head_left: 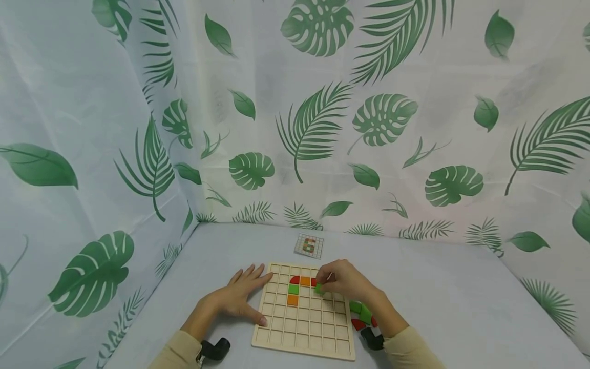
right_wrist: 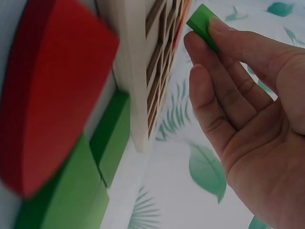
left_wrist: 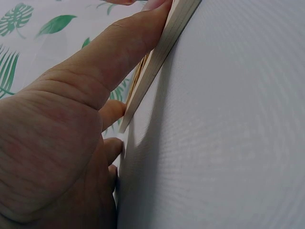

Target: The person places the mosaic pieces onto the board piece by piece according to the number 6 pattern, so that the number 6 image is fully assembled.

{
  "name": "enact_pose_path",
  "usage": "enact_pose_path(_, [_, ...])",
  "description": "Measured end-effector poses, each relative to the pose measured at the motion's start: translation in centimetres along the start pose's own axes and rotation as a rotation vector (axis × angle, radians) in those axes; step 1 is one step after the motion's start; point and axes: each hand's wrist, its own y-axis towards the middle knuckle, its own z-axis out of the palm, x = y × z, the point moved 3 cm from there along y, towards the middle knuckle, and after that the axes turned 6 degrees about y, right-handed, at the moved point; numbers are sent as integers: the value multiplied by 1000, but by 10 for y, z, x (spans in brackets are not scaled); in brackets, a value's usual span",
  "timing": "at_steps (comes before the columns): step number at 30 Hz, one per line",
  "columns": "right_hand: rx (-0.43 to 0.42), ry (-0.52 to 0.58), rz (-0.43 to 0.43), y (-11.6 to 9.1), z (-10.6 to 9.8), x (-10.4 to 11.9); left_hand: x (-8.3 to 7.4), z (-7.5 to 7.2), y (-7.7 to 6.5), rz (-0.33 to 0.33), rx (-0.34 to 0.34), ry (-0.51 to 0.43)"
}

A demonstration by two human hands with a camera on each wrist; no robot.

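Note:
A wooden grid board [head_left: 306, 333] lies flat on the table, with red, orange and green blocks set in some of its upper squares. My right hand [head_left: 348, 282] pinches a green block [right_wrist: 204, 24] between thumb and fingertips, over the upper right of the board. In the head view that block shows close beside a red block [head_left: 314, 282], partly covered by the fingers. On the board's left side, my left hand [head_left: 239, 294] lies with fingers spread, its thumb [left_wrist: 128, 43] on the edge. An orange block [head_left: 292, 300] sits below a green one [head_left: 293, 289].
Behind the board lies a small pattern card [head_left: 309, 246] with a coloured grid design. Several loose blocks, among them a green one [head_left: 365, 313] and a red one [head_left: 358, 324], lie by the board's right edge, under the right forearm. Leaf-printed cloth [head_left: 318, 189] surrounds the table.

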Motion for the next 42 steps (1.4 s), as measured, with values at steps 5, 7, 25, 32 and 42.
enact_pose_path(5, [18,-11,-4,5,8,4,0,1,1,-2,5,3])
enact_pose_path(7, [26,-4,-6,6,10,5,0,1,1,-2,7,2])
enact_pose_path(25, [99,-59,-59,17,26,22,-3,-3,-1,5,2,16])
enact_pose_path(32, [109,-84,-100,20,29,26,-4,-3,-2,5,4,9])
enact_pose_path(42, [134,-120,-53,20,33,26,0,-1,0,7,-1,16])
